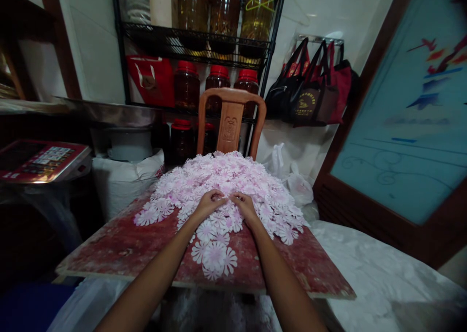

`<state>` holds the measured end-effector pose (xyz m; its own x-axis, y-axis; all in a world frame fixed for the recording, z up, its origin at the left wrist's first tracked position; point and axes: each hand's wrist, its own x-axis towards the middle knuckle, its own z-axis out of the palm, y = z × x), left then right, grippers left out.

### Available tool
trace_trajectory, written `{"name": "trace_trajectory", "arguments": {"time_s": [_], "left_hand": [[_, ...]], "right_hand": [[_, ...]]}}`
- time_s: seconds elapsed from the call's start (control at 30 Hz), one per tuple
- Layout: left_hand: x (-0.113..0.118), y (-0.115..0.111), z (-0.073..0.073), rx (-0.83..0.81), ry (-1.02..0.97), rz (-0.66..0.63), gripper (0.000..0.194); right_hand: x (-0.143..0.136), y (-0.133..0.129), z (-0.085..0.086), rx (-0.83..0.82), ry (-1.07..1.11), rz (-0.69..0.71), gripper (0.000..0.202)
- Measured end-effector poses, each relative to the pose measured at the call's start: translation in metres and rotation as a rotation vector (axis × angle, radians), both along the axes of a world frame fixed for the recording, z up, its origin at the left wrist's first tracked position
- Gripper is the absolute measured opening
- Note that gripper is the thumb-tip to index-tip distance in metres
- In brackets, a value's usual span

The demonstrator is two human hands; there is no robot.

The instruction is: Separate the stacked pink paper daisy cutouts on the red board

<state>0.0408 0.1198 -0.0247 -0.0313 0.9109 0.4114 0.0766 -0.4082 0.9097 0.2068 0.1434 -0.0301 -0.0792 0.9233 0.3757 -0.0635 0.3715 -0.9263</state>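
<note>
Behind the pile of pale pink-and-white paper-like flowers [219,174], from the head view, stands a wooden chair [229,120], with a metal rack [164,30] of red-lidded jars [187,86] farther back. Handbags [310,96] hang beyond the pile to the right; a white sack [124,183] sits to its left. Beneath the pile is a worn red board [120,247], and nearer the person a small cluster of flowers [213,259] trails toward the board's edge.

At the pile's near side, the left hand [210,203] and right hand [243,206] bend their fingers inward, tips nearly meeting; whether they pinch a flower cannot be told. The step in hand looks like fine fingertip handling at the pile. Any further move there seems to call for a light pinch, since the thin petals overlap and could catch or crease.
</note>
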Motion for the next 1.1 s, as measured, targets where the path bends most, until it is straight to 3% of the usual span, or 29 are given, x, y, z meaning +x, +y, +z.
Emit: {"name": "trace_trajectory", "arguments": {"time_s": [0.3,0.53,0.7,0.8,0.97,1.1], "left_hand": [[-0.002,-0.012,0.017,0.045,-0.117,0.04,0.039],[-0.011,-0.023,0.032,0.155,-0.126,0.194,0.034],[-0.02,-0.029,0.042,0.424,0.12,0.444,0.021],[-0.027,-0.029,0.044,0.491,0.29,0.616,0.022],[-0.035,-0.026,0.038,0.396,0.524,0.84,0.041],[-0.037,-0.027,0.031,0.193,0.744,0.83,0.071]], "right_hand": [[0.019,0.0,0.006,-0.101,0.355,-0.08,0.022],[0.03,0.003,0.004,-0.127,0.574,-0.101,0.023],[0.027,0.0,0.007,-0.156,0.617,-0.067,0.026],[0.026,-0.004,0.011,-0.16,0.617,-0.036,0.034],[0.029,-0.006,0.016,-0.162,0.638,-0.024,0.045],[0.03,-0.005,0.016,-0.128,0.64,-0.073,0.049]]}}
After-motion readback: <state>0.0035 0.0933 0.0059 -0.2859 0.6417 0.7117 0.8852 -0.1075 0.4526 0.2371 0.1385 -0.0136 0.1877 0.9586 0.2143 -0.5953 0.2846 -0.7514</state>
